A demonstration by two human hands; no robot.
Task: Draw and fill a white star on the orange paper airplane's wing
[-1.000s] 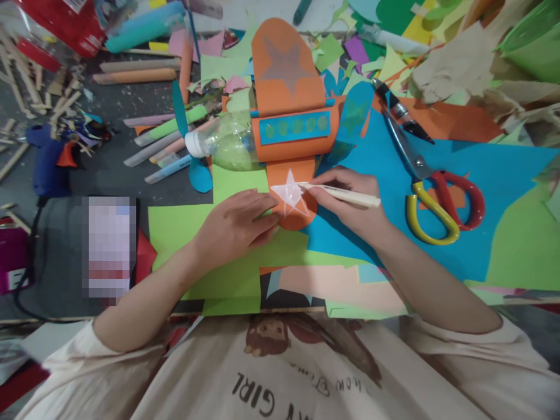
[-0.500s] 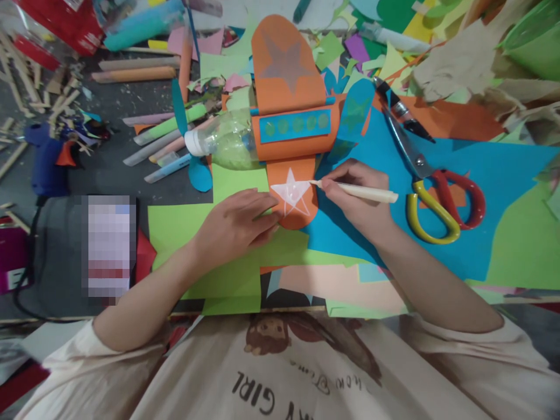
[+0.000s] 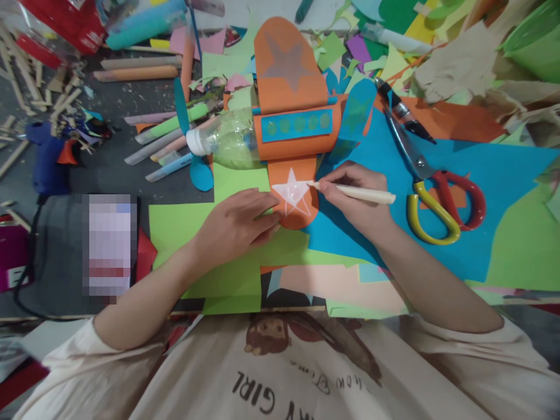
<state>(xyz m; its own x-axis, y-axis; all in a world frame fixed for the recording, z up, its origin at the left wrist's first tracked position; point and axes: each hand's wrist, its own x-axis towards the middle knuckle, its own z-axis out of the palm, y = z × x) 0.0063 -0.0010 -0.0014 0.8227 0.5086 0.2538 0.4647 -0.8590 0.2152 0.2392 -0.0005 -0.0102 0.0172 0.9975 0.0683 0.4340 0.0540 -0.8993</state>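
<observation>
A toy airplane made from a plastic bottle (image 3: 234, 137) wrapped in orange paper lies in the middle, with a blue propeller at its white cap. Its near wing (image 3: 301, 219) bears a white star (image 3: 291, 189), its upper part filled in and its lower points only outlined. Between the thumb and fingers of my right hand (image 3: 356, 189) is a white marker (image 3: 370, 195), its tip at the star's right point. My left hand (image 3: 240, 221) lies flat, fingers stretched out, fingertips on the wing's left edge. The far wing (image 3: 286, 64) carries a grey star.
Scissors (image 3: 422, 169) with red and yellow handles and a black pen (image 3: 405, 111) lie on blue paper (image 3: 503, 192) at the right. A blue glue gun (image 3: 48, 157), a phone (image 3: 109, 245) and sticks are at the left. Several markers (image 3: 140, 73) and paper scraps lie behind.
The marker tip has shifted very slightly left along the star's right point, my right hand moving with it. My left hand keeps its place on the wing.
</observation>
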